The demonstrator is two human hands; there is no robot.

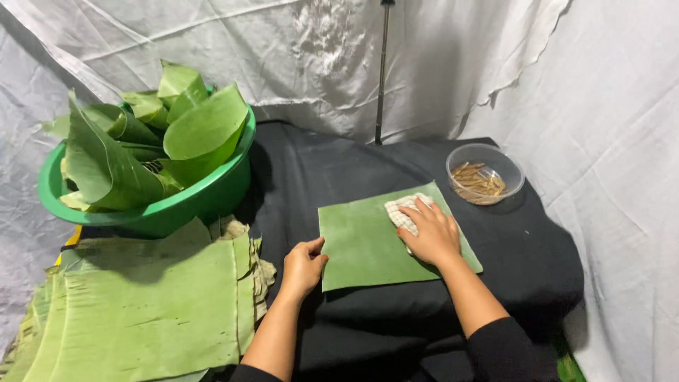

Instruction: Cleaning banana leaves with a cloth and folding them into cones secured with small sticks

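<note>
Cloth half hidden under right hand; leaf beneath.

Matt leaf; woven cloth; glossy plastic basin

Green basin, leaf stack, stick bowl

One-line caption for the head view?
Right hand wipes a banana leaf with a cloth; left hand steadies its edge.
</note>
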